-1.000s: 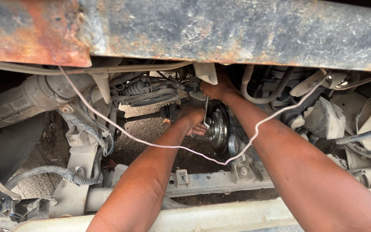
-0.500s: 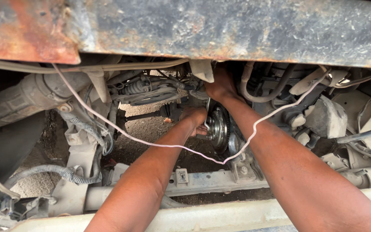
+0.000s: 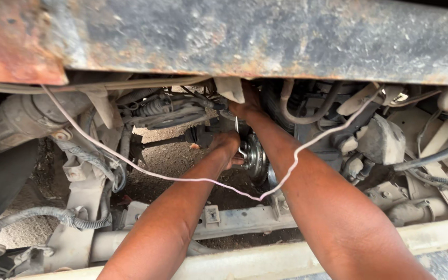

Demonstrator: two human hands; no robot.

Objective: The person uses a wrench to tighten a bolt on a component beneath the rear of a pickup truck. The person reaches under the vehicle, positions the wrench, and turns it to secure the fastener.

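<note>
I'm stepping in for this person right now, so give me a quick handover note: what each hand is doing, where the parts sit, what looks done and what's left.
Left hand: closed against the round metal pulley, beside a thin metal tool.
Right hand: reaching higher, fingers up behind the rusty frame rail; grip hidden.
A thin white cord drapes over both forearms.
Done: both hands are in place at the pulley.
Left: the pulley is still mounted; whether anything is loosened cannot be seen.

Frame rail (image 3: 265,41): rusted, rough, matt steel. Pulley (image 3: 255,158): bare, shiny, ribbed metal. Hose (image 3: 47,215): matt corrugated plastic.
</note>
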